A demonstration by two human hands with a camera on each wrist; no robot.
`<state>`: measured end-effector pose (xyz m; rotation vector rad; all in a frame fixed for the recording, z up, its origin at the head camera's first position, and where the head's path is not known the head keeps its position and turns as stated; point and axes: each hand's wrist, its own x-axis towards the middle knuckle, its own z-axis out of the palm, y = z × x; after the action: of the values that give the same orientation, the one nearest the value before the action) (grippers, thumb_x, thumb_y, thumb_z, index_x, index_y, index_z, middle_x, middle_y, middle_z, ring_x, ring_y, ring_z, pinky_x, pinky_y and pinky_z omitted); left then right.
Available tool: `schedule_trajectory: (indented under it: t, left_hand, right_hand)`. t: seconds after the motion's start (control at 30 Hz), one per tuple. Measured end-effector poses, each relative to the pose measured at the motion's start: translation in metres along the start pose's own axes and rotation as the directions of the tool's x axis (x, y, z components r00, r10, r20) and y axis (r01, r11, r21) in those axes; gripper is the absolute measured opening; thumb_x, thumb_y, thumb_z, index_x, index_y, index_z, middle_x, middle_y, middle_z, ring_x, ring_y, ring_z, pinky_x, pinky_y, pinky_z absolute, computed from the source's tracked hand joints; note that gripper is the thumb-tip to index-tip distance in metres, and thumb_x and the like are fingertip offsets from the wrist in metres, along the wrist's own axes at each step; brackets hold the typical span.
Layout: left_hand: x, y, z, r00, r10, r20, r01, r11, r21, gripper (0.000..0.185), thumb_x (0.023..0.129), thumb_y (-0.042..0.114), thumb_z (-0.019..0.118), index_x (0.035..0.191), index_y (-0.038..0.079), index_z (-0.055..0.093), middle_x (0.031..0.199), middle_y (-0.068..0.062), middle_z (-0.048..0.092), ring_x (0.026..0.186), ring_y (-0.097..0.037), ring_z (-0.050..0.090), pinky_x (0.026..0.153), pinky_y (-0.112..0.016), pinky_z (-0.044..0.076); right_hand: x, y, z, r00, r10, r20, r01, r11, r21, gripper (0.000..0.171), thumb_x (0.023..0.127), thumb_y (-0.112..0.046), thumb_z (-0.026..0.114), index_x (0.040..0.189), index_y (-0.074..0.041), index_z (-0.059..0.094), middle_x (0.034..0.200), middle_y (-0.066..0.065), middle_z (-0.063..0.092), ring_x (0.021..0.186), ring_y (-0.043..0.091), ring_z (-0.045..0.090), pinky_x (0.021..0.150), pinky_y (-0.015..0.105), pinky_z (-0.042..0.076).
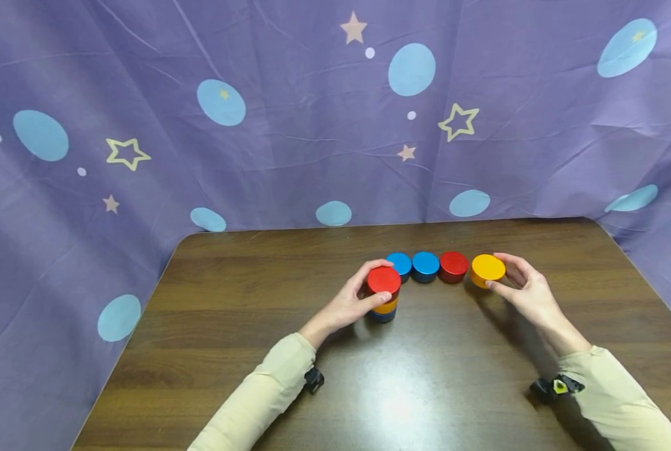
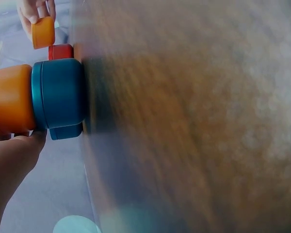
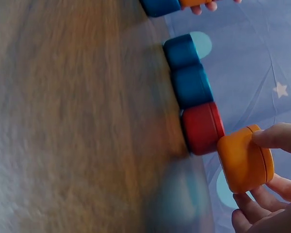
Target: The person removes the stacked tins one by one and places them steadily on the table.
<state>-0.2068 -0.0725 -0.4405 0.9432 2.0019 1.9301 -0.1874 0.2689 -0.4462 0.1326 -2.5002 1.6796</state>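
Observation:
A stack of three discs stands mid-table: blue [image 1: 383,315] at the bottom, orange [image 1: 387,306] in the middle, red [image 1: 384,279] on top. My left hand [image 1: 362,295] grips this stack from the left, thumb in front and fingers behind. My right hand [image 1: 517,280] pinches a loose orange disc [image 1: 487,269] and holds it tilted, a little above the table, just right of a row of discs. In the right wrist view the orange disc [image 3: 245,159] sits between my thumb and fingers [image 3: 276,138]. The left wrist view shows the stack's orange disc [image 2: 12,99] on its blue disc [image 2: 60,92].
Behind the stack, a row of two blue discs [image 1: 399,263] [image 1: 425,265] and a red disc [image 1: 454,266] lies on the dark wooden table [image 1: 335,388]. A purple cloth with stars and dots [image 1: 313,125] hangs close behind and at both sides.

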Motion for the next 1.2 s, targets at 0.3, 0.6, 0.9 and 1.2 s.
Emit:
schedule_trajectory:
  t: [0.3, 0.6, 0.9, 1.2]
  left_hand:
    - [0.0, 0.0, -0.001, 0.999, -0.04, 0.012, 0.04, 0.999, 0.011, 0.054, 0.09, -0.01, 0.057, 0.139, 0.0, 0.037, 0.13, -0.02, 0.047, 0.109, -0.019, 0.052, 0.096, -0.032, 0.044]
    - [0.001, 0.001, -0.002, 0.999, -0.038, 0.022, 0.037, 0.999, 0.023, 0.054, 0.091, -0.009, 0.057, 0.14, 0.001, 0.037, 0.129, -0.022, 0.047, 0.108, -0.02, 0.052, 0.094, -0.032, 0.045]
    - [0.001, 0.0, -0.002, 1.0, -0.008, 0.022, 0.008, 1.0, 0.007, 0.052, 0.092, -0.001, 0.061, 0.139, 0.006, 0.04, 0.127, -0.019, 0.05, 0.107, -0.02, 0.053, 0.095, -0.034, 0.045]
    - [0.0, -0.002, -0.002, 1.0, -0.003, 0.027, 0.003, 1.0, 0.014, 0.052, 0.092, 0.002, 0.061, 0.139, 0.007, 0.04, 0.126, -0.018, 0.05, 0.107, -0.019, 0.053, 0.095, -0.034, 0.045]
  right_hand:
    - [0.01, 0.01, -0.002, 1.0, 0.009, 0.007, -0.009, 0.999, -0.036, 0.06, 0.087, -0.006, 0.072, 0.137, 0.007, 0.042, 0.135, 0.027, 0.049, 0.106, -0.006, 0.049, 0.087, 0.011, 0.042]
    - [0.018, 0.021, 0.0, 0.999, 0.027, 0.024, -0.027, 0.999, -0.032, 0.06, 0.088, -0.009, 0.071, 0.138, 0.008, 0.041, 0.134, 0.034, 0.045, 0.104, -0.007, 0.05, 0.084, 0.009, 0.041]
    - [0.024, 0.024, 0.001, 0.998, 0.037, 0.047, -0.036, 0.999, -0.032, 0.06, 0.089, -0.004, 0.068, 0.14, 0.009, 0.038, 0.135, 0.032, 0.046, 0.111, 0.002, 0.05, 0.087, 0.011, 0.041]
    - [0.026, 0.025, 0.002, 0.997, 0.043, 0.064, -0.04, 0.998, -0.045, 0.061, 0.09, -0.003, 0.066, 0.142, 0.008, 0.036, 0.138, 0.032, 0.044, 0.119, 0.015, 0.05, 0.088, 0.009, 0.04]
